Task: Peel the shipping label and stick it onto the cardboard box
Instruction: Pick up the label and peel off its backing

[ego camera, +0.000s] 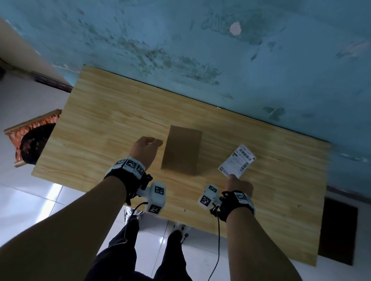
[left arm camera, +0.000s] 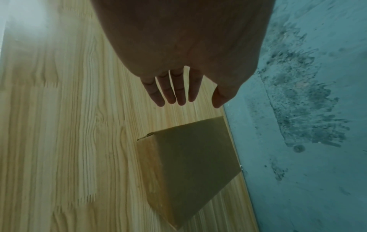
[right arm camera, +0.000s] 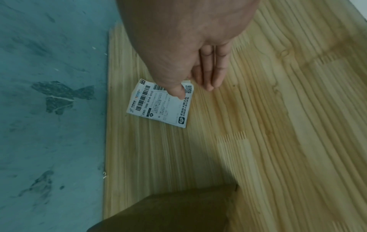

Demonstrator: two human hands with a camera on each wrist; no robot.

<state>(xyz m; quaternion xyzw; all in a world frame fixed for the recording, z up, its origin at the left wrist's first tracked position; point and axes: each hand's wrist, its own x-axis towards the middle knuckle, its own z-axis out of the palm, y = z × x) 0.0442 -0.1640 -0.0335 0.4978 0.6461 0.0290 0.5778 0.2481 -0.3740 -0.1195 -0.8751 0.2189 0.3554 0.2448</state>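
Note:
A plain brown cardboard box (ego camera: 182, 149) (left arm camera: 194, 157) (right arm camera: 168, 210) stands in the middle of the wooden table (ego camera: 115, 114). To its right lies a white shipping label (ego camera: 237, 160) (right arm camera: 160, 108) with barcodes. My right hand (ego camera: 238, 183) (right arm camera: 193, 91) pinches the label's near corner, thumb on top of the print, and that edge is slightly raised. The other fingers stretch out beside it. My left hand (ego camera: 148, 145) (left arm camera: 195, 102) hovers just left of the box, fingers straight and spread, holding nothing and not touching the box.
A worn blue wall (ego camera: 197, 32) runs along the table's far edge. On the tiled floor, a patterned woven stool (ego camera: 33, 137) sits left of the table and a dark mat (ego camera: 337, 230) to the right. My legs stand at the near edge.

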